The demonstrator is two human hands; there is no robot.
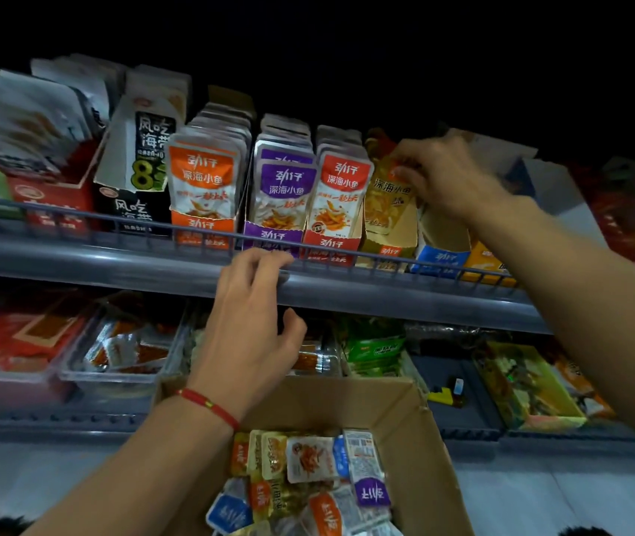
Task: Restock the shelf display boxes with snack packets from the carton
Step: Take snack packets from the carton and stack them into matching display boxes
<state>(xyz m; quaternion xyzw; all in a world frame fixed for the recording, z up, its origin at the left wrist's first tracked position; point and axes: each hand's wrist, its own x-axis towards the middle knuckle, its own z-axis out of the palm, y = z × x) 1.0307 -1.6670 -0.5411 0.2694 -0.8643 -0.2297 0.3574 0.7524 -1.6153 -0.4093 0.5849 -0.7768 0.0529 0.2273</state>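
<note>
Snack packets lie loose and mixed in the open carton at the bottom of the view, directly below the shelf being stocked. Orange, purple, blue and gold wrappers are jumbled together, so each must be sorted by colour to its matching box.

The upper shelf carries a row of display boxes behind a low wire rail, which stops the boxes from sliding off the front edge. The orange display box, the purple display box and the red display box appear full, with packets standing upright in tight files. The blue display box further right appears nearly empty, showing bare cardboard inside.

The right hand is raised to the gold display box. Its fingers pinch a gold packet near the top edge, probably to seat it upright at the front of the file.

The left hand holds nothing. Its fingers hook loosely over the front lip of the upper shelf, with the thumb apart beneath; this probably steadies the reach. A red cord circles the wrist.

The lower shelf holds clear trays and other goods, which are too blurred to identify.
</note>
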